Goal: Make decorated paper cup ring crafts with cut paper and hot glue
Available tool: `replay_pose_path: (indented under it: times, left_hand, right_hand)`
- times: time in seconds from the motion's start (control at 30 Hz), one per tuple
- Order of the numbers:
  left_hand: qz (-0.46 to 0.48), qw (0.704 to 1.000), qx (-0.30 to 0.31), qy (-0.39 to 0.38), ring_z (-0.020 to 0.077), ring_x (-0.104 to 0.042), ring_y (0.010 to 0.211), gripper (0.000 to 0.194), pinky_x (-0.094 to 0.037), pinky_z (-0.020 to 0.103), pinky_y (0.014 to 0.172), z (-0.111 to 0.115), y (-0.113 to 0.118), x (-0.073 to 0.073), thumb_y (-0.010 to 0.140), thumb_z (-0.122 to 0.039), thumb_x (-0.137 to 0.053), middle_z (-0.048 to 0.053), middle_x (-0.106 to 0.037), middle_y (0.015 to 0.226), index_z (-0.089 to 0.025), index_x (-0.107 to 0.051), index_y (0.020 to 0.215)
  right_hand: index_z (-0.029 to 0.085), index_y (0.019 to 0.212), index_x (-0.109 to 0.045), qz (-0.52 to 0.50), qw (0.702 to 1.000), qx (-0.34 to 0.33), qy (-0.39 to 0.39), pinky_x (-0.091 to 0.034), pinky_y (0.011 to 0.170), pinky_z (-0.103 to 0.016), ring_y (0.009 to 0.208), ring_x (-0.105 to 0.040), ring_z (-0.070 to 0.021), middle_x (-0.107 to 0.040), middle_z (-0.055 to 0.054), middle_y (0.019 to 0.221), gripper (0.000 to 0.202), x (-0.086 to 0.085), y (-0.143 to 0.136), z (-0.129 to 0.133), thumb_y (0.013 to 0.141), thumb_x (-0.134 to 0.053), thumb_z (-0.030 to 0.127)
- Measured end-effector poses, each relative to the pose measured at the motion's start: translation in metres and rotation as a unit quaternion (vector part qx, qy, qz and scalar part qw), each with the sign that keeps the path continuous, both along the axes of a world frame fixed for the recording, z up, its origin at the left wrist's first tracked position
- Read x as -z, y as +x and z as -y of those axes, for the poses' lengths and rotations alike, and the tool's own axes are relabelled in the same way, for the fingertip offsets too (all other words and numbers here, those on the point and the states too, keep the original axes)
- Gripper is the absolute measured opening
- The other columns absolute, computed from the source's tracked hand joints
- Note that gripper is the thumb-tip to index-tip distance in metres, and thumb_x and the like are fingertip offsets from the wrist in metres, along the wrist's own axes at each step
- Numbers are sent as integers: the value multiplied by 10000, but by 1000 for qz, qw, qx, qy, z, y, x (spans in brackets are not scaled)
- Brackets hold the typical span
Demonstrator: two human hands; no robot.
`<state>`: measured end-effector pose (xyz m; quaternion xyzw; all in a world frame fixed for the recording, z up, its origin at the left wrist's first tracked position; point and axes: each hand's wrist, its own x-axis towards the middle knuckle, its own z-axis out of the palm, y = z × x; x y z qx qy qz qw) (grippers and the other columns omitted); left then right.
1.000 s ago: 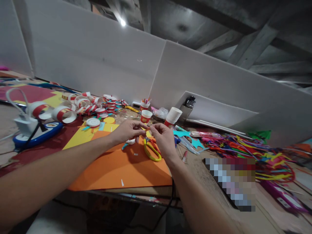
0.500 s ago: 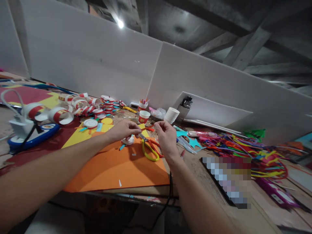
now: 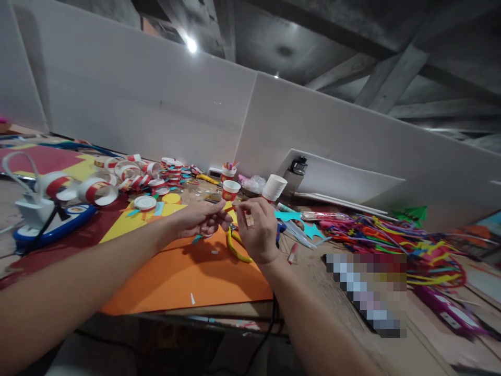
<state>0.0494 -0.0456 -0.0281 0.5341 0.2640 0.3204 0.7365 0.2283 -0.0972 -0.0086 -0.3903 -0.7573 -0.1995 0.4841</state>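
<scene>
Above an orange sheet (image 3: 188,287), my two hands are close together. My left hand (image 3: 199,218) is closed, its thumb and finger at one end of a small orange-red strip (image 3: 230,209). My right hand (image 3: 257,224) pinches the strip's other end, with the fingertips partly hiding it. Beneath them lies a yellow-handled tool with a metal head (image 3: 238,248), partly covered by my right hand. A small white disc piece with a teal tab (image 3: 197,239) rests under my left hand, mostly hidden.
Paper cups (image 3: 230,190), a cup stack (image 3: 275,187) and a bottle (image 3: 295,175) stand behind. Cut cup rings (image 3: 97,188) and a power strip (image 3: 66,222) lie left. Colourful pipe cleaners (image 3: 383,235), a blurred flat device (image 3: 360,292) and a red-capped piece (image 3: 293,253) lie right.
My right hand has moved slightly left and down, closer to my left hand, and covers more of the tool. The left hand has turned, showing more of its fingers. Less of the strip shows.
</scene>
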Motion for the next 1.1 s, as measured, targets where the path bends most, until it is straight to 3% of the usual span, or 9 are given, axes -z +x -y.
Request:
replay_pose_path:
  times: [0.1, 0.27, 0.47, 0.73, 1.1]
  left_hand:
    - [23, 999, 10, -29, 56, -491, 436, 425, -350, 160, 382, -4, -1, 6, 836, -519, -624, 82, -655, 713, -96, -655, 818]
    - [57, 997, -51, -20, 27, -405, 388, 297, -260, 118, 349, -11, -4, 2, 795, -389, -715, -27, -493, 512, -108, -636, 741]
    - [63, 993, -101, 7, 24, -427, 415, 205, -264, 110, 359, -5, -4, -9, 788, -297, -724, -20, -535, 532, -100, -683, 821]
    - [60, 990, -127, 25, 23, -412, 401, 260, -268, 122, 354, -10, -6, -6, 758, -316, -758, -7, -573, 560, -88, -680, 857]
    - [24, 987, -141, 68, 30, -443, 406, 310, -228, 145, 358, -3, -4, -11, 674, -353, -812, -1, -566, 560, -87, -678, 762]
  right_hand:
    - [198, 866, -605, 77, 997, 5, 29, -401, 764, -348, 855, -569, -196, -657, -74, 881, 98, 4, -2, 1, 929, -537, 230]
    - [201, 863, -601, 159, 987, -13, 4, -373, 747, -346, 809, -532, -188, -671, -60, 875, 128, 6, -9, 4, 949, -511, 232]
    - [195, 859, -596, 160, 987, -27, -3, -376, 747, -339, 835, -543, -185, -683, -53, 906, 135, 7, -12, 5, 955, -509, 234]
    - [191, 879, -603, 165, 985, -36, -29, -386, 757, -332, 880, -567, -183, -676, -70, 928, 155, 12, -13, 2, 968, -488, 247]
    - [189, 883, -605, 175, 983, -38, -33, -389, 763, -333, 870, -556, -187, -674, -75, 948, 150, 13, -14, 2, 965, -494, 248]
